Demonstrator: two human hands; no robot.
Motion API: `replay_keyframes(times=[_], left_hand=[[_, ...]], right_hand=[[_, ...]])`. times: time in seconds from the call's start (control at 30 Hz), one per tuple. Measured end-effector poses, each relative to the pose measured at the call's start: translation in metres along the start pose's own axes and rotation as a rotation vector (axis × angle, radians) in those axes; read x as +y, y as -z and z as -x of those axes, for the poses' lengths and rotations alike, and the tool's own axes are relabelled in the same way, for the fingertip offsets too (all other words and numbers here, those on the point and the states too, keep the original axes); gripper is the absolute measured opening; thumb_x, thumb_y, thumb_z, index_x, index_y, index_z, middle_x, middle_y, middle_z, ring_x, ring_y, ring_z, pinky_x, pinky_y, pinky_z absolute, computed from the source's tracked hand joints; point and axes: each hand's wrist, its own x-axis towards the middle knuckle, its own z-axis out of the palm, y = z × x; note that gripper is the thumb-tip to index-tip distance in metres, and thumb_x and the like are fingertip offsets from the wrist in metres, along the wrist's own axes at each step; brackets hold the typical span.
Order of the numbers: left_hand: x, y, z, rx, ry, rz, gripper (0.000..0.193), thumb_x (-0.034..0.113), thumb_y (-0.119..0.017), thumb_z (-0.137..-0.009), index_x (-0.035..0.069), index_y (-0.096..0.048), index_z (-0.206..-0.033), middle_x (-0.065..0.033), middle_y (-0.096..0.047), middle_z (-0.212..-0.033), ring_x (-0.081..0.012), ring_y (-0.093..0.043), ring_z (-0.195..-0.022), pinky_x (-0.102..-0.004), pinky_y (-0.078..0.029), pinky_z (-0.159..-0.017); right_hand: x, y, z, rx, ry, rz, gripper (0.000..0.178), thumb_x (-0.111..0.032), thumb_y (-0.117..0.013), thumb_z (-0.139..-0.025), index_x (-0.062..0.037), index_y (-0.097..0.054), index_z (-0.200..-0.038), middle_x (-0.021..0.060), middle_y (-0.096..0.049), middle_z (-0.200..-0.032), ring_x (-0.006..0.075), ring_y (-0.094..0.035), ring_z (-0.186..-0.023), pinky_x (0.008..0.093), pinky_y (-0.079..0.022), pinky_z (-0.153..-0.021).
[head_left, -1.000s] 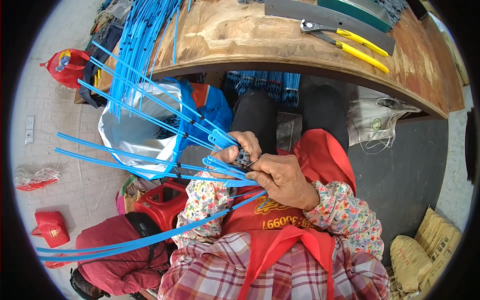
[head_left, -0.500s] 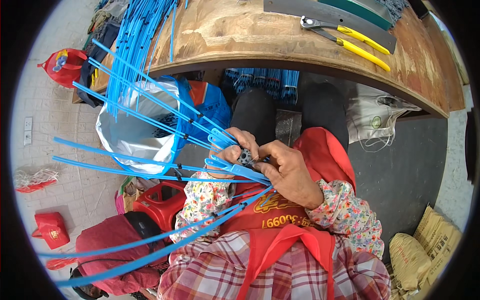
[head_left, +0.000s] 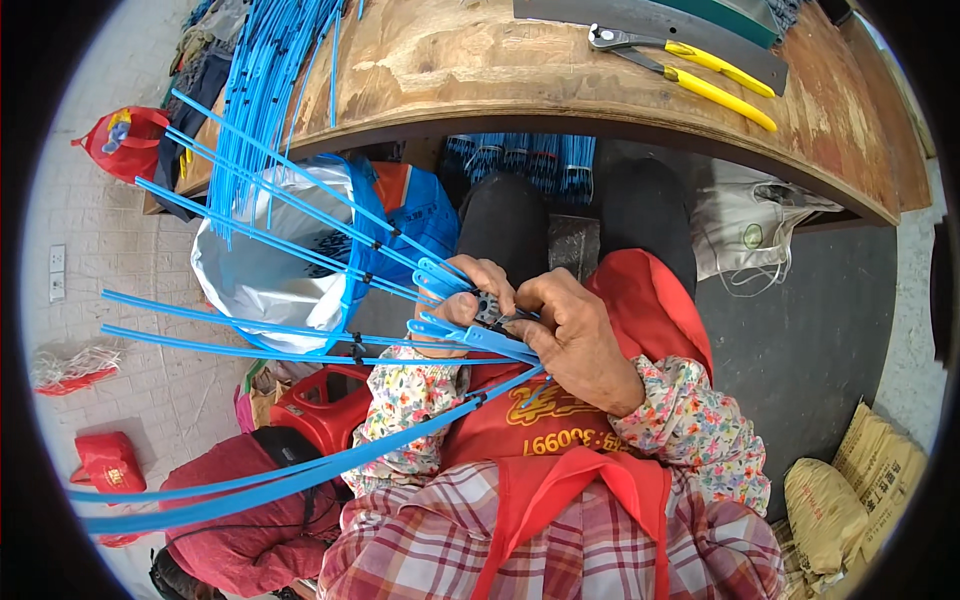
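Observation:
Above my lap, my left hand (head_left: 462,302) is closed around a small dark grey toothed round hub (head_left: 487,308). Long thin blue plastic strips (head_left: 270,240) with black clips on them fan out from it toward the left. Their broader, flat ends (head_left: 492,341) gather between my two hands. Thumb and fingers of my right hand (head_left: 572,338) pinch at the right side of the hub; what is between the fingertips is too small and covered to make out.
On the wooden table (head_left: 480,60) ahead lie yellow-handled pliers (head_left: 700,65) and a bundle of blue strips (head_left: 270,90). An open white-lined blue sack (head_left: 275,300) stands at the left, near a red stool (head_left: 325,410). Bundled strips (head_left: 545,165) sit under the table; yellowish sacks (head_left: 850,500) lie lower right.
The blue strips have swung slightly, the lowest ones drawing closer together. Both hands stay at the hub, which looks slightly turned. The whole view has shifted a little.

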Motion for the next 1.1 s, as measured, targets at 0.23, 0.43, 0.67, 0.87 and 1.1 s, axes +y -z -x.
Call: replay_keyframes(times=[0.23, 0.43, 0.67, 0.87, 1.1], left_hand=[[-0.001, 0.007, 0.001, 0.023, -0.028, -0.022, 0.020, 0.015, -0.062, -0.087, 0.000, -0.057, -0.098, -0.0162, -0.059, -0.083, -0.0215, -0.059, -0.075, -0.0289, -0.050, -0.062], [-0.001, 0.018, 0.002, -0.048, -0.065, -0.084, 0.020, 0.015, -0.061, -0.087, 0.000, -0.057, -0.098, -0.0157, -0.058, -0.080, -0.0210, -0.058, -0.073, -0.0300, -0.049, -0.061], [-0.002, 0.017, 0.004, -0.063, -0.054, -0.069, 0.021, 0.017, -0.062, -0.087, -0.001, -0.057, -0.098, -0.0147, -0.059, -0.081, -0.0209, -0.059, -0.074, -0.0309, -0.050, -0.063], [-0.006, 0.020, 0.006, -0.072, -0.066, -0.040, 0.025, 0.018, -0.066, -0.086, -0.001, -0.057, -0.099, -0.0150, -0.060, -0.085, -0.0216, -0.060, -0.078, -0.0309, -0.052, -0.065], [-0.007, 0.005, 0.008, -0.005, -0.100, -0.050, 0.025, 0.018, -0.066, -0.085, -0.001, -0.057, -0.099, -0.0153, -0.060, -0.087, -0.0222, -0.061, -0.079, -0.0308, -0.053, -0.067]], right_hand=[[0.007, -0.001, 0.003, -0.095, 0.068, -0.111, 0.008, -0.004, -0.066, -0.081, 0.0017, -0.063, -0.085, 0.0104, -0.059, -0.072, 0.0159, -0.056, -0.059, 0.0272, -0.044, -0.053], [0.005, 0.000, -0.007, -0.249, 0.136, -0.108, 0.011, -0.010, -0.068, -0.081, 0.0007, -0.067, -0.085, 0.0098, -0.061, -0.069, 0.0146, -0.056, -0.056, 0.0263, -0.042, -0.050], [0.006, -0.004, -0.003, -0.145, 0.141, -0.086, 0.009, -0.008, -0.068, -0.080, 0.0000, -0.066, -0.083, 0.0098, -0.060, -0.067, 0.0159, -0.057, -0.053, 0.0269, -0.042, -0.048], [0.006, -0.011, 0.005, -0.039, 0.163, -0.025, 0.010, -0.005, -0.070, -0.078, 0.0008, -0.061, -0.079, 0.0097, -0.059, -0.066, 0.0169, -0.058, -0.053, 0.0274, -0.043, -0.047], [0.004, -0.010, 0.007, 0.000, 0.149, 0.020, 0.020, -0.011, -0.069, -0.079, -0.0009, -0.052, -0.079, 0.0125, -0.058, -0.069, 0.0259, -0.060, -0.054, 0.0337, -0.044, -0.045]])
